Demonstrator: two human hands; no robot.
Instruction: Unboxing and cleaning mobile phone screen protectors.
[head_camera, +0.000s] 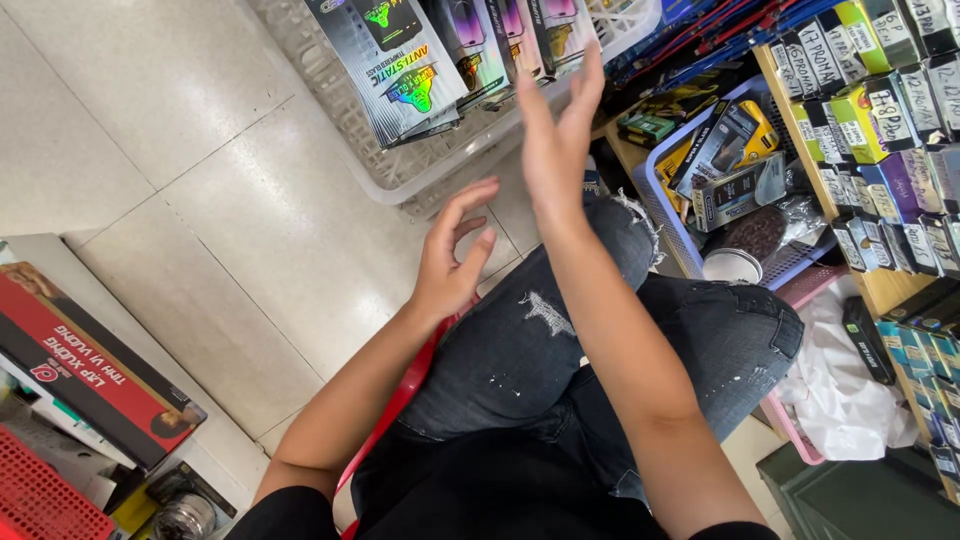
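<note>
My left hand (452, 252) hovers above my left knee with its fingers loosely curled and nothing in it. My right hand (557, 135) is raised higher, fingers stretched out and apart, just in front of the near edge of a white plastic basket (400, 175). That basket holds several flat packs with shiny printed fronts (410, 65), standing on edge. Neither hand touches anything. I sit on a red stool (400, 400) in ripped dark jeans (560, 340).
A blue basket (665, 215) of small boxed goods sits to the right, beside a wooden shelf (880, 285) packed with labelled packs. A red box (85, 365) and a red crate (35, 500) lie at the left. Pale floor tiles (200, 150) spread ahead.
</note>
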